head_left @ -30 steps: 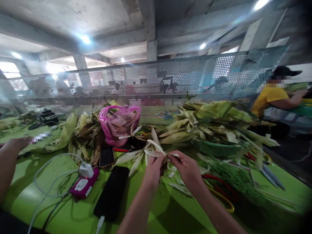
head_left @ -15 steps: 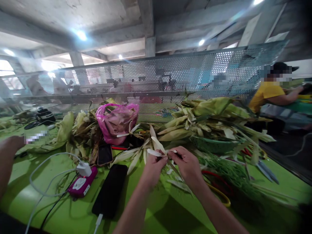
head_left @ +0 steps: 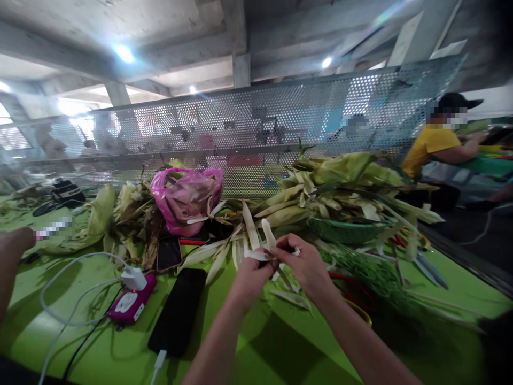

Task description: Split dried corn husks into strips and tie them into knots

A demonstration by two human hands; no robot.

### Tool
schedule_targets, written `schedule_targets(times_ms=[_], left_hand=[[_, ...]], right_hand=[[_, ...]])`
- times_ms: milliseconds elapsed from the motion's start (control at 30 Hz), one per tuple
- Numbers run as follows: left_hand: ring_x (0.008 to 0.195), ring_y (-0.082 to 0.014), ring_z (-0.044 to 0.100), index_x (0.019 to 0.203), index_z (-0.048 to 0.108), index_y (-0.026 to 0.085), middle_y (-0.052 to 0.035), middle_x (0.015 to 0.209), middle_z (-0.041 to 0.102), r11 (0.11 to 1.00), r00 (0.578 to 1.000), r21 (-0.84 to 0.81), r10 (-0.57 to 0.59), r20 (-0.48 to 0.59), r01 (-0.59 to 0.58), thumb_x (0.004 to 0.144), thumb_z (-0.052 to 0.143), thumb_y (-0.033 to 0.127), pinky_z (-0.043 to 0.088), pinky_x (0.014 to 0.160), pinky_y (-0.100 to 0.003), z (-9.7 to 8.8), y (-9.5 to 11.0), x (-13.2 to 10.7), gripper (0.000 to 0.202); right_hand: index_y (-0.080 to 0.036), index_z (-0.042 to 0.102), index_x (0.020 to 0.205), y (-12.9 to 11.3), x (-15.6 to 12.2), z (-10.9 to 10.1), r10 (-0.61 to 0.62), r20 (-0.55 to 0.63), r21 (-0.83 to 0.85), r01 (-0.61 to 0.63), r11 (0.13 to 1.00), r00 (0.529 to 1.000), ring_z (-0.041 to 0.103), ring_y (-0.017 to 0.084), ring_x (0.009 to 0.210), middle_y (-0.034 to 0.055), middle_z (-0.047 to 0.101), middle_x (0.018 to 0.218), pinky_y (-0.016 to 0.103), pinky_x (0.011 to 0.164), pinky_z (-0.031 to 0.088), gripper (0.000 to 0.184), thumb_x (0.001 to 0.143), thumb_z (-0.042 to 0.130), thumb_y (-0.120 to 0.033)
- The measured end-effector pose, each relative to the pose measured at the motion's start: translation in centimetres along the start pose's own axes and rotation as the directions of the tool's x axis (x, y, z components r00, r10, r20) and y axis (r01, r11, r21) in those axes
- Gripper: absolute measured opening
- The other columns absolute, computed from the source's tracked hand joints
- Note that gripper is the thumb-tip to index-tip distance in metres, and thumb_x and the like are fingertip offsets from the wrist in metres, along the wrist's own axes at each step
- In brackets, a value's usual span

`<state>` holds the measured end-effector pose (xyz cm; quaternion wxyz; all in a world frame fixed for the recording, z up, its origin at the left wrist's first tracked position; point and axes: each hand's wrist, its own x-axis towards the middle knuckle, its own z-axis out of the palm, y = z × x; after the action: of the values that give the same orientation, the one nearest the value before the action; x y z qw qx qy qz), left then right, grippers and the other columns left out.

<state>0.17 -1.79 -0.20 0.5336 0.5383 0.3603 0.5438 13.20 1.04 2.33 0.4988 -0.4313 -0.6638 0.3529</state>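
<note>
Pale, cream-coloured husk strip point(head_left: 256, 255) sits pinched between both hands at the middle of the view, just above the bright green table point(head_left: 280, 347). The left hand point(head_left: 250, 275) is closed narrow, thumb and fingers nipping the strip's near end. The right hand point(head_left: 306, 264) is curled in the same way, gripping it from the three o'clock side, and the two hands touch at the fingertips. More loose pale strips fan out on the table at ten to twelve o'clock from the hands.

At eight o'clock lies a black phone point(head_left: 178, 313), face up with a cable in its near end. Beyond it, at nine o'clock, is a pink power bank point(head_left: 130, 305) with a white plug point(head_left: 133, 278) on top. A second phone point(head_left: 168, 253) leans by the dry husks at ten o'clock. A pink plastic bag point(head_left: 186, 198) stands at eleven o'clock. The big husk pile point(head_left: 340, 187) rises at one o'clock over a green basket point(head_left: 344, 231) (only its rim shows). Long green stems point(head_left: 372, 272) lie at three o'clock.

A perforated metal screen point(head_left: 280, 117) runs across the far edge of the table. Another person's hand point(head_left: 12, 246) rests at far nine o'clock, and a person in a yellow shirt point(head_left: 430, 147) works at two o'clock.
</note>
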Motion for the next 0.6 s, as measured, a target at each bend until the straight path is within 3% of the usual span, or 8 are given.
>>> schedule_targets(times_ms=[167, 300, 367, 433, 500, 600], left_hand=[[0.057, -0.0086, 0.039, 0.077, 0.058, 0.015, 0.0032, 0.062, 0.049, 0.998, 0.999, -0.062, -0.031, -0.017, 0.029, 0.076, 0.067, 0.038, 0.029, 0.055, -0.023, 0.1, -0.1, -0.1, 0.025], [0.058, -0.0096, 0.045, 0.082, 0.060, 0.014, -0.0002, 0.065, 0.058, 0.991, 0.980, -0.125, -0.073, -0.187, 0.050, 0.076, 0.067, 0.041, 0.031, 0.054, -0.022, -0.2, -0.1, 0.0, 0.028], [0.062, -0.0106, 0.048, 0.085, 0.063, 0.014, -0.0007, 0.069, 0.059, 0.991, 0.961, -0.122, -0.078, -0.266, 0.047, 0.075, 0.067, 0.039, 0.034, 0.057, -0.022, -0.4, 0.0, 0.2, 0.028], [0.067, -0.0123, 0.051, 0.088, 0.064, 0.014, -0.0012, 0.072, 0.060, 0.997, 0.959, -0.074, -0.048, -0.279, 0.028, 0.075, 0.067, 0.038, 0.037, 0.062, -0.023, -0.4, 0.0, 0.3, 0.027], [0.073, -0.0146, 0.053, 0.090, 0.066, 0.014, -0.0028, 0.076, 0.062, 0.999, 0.972, -0.015, 0.030, -0.233, -0.035, 0.077, 0.065, 0.037, 0.040, 0.070, -0.025, -0.2, -0.1, 0.3, 0.028], [0.078, -0.0172, 0.055, 0.090, 0.067, 0.014, -0.0050, 0.081, 0.064, 0.994, 0.977, 0.049, 0.106, -0.187, -0.099, 0.075, 0.067, 0.037, 0.042, 0.076, -0.028, 0.1, -0.5, 0.1, 0.028]], right_hand=[[-0.018, 0.061, 0.072, 0.3, 0.1, 0.2, 0.065, -0.017, 0.078, -0.064, 0.995, 0.998, 0.052, 0.016, 0.066, -0.0005, 0.059, 0.066, 0.029, 0.064, 0.042, 0.019, 0.071, 0.067, -0.036], [-0.018, 0.061, 0.097, 0.4, 0.2, 0.2, 0.082, -0.024, 0.199, -0.075, 0.977, 0.996, 0.057, 0.018, 0.074, 0.0041, 0.062, 0.086, 0.031, 0.069, 0.047, 0.032, 0.078, 0.063, -0.043], [-0.019, 0.058, 0.109, 0.1, 0.1, -0.1, -0.004, -0.102, 0.089, 0.014, 0.996, 0.995, 0.058, 0.019, 0.078, 0.0072, 0.060, 0.098, 0.033, 0.070, 0.048, 0.039, 0.078, 0.064, -0.042], [-0.020, 0.059, 0.112, -0.5, -0.1, -0.5, -0.214, -0.158, -0.167, 0.187, 0.968, 0.964, 0.056, 0.022, 0.086, 0.0088, 0.057, 0.105, 0.036, 0.076, 0.047, 0.037, 0.078, 0.066, -0.035], [-0.022, 0.064, 0.106, -1.2, -0.4, -0.6, -0.404, -0.060, -0.398, 0.350, 0.848, 0.913, 0.054, 0.024, 0.093, 0.0080, 0.059, 0.102, 0.038, 0.083, 0.044, 0.026, 0.081, 0.065, -0.029], [-0.022, 0.066, 0.094, -1.6, -0.7, -0.4, -0.438, 0.121, -0.543, 0.428, 0.722, 0.891, 0.054, 0.024, 0.089, 0.0054, 0.063, 0.089, 0.037, 0.081, 0.041, 0.011, 0.083, 0.064, -0.024]])
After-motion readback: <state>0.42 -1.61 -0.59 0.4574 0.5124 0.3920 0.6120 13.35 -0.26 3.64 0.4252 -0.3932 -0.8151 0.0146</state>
